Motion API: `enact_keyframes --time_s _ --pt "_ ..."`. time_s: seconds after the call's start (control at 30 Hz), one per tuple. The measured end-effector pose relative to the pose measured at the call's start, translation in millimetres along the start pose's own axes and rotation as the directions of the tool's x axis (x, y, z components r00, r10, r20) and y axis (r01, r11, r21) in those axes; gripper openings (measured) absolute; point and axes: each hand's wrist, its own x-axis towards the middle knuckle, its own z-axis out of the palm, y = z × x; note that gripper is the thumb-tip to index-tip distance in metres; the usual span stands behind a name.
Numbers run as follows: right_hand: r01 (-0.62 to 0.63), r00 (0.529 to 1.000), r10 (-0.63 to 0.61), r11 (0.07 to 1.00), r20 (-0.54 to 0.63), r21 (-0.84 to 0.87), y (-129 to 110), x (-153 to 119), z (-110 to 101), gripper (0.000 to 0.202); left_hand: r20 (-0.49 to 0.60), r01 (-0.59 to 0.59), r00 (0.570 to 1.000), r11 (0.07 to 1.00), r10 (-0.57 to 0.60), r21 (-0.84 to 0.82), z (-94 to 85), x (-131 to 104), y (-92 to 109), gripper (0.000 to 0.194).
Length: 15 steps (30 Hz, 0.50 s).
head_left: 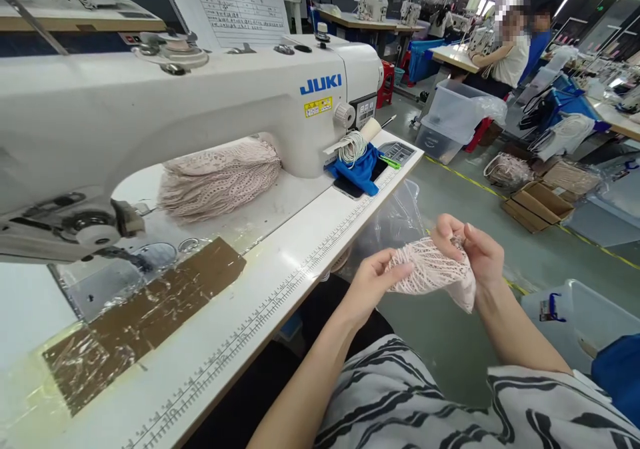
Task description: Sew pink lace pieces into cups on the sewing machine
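Observation:
A bunched piece of pale pink lace fabric [430, 269] is stretched between my two hands, off the table's edge and above my lap. My left hand [380, 276] pinches its near end, thumb on top. At the far end my right hand [467, 252] grips the lace with bent fingers, and a loose corner hangs below. Under the arm of the white JUKI sewing machine [240, 96] lies a thick stack of similar pink lace pieces [220, 179].
A ruler-marked white table edge [280, 289] runs beside me. Brown taped board [150, 322] lies before the needle area. Blue cloth [363, 169], cord and a phone rest near the machine. A clear plastic bin [580, 322] stands right; a person [505, 56] sits farther back.

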Motion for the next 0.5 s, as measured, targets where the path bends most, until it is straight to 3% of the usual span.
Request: enact_keyframes --time_s 0.1,0.5 --pt "-0.008 1.000 0.007 1.000 -0.025 -0.023 1.0 0.4 -6.7 0.022 -0.092 -0.042 0.995 0.999 0.043 0.019 -3.3 -5.0 4.4 0.026" --pt "-0.040 0.997 0.033 0.995 -0.069 -0.091 4.7 0.9 -10.9 0.022 -0.120 -0.036 0.992 0.999 0.036 -0.001 -5.4 -5.7 9.0 0.030"
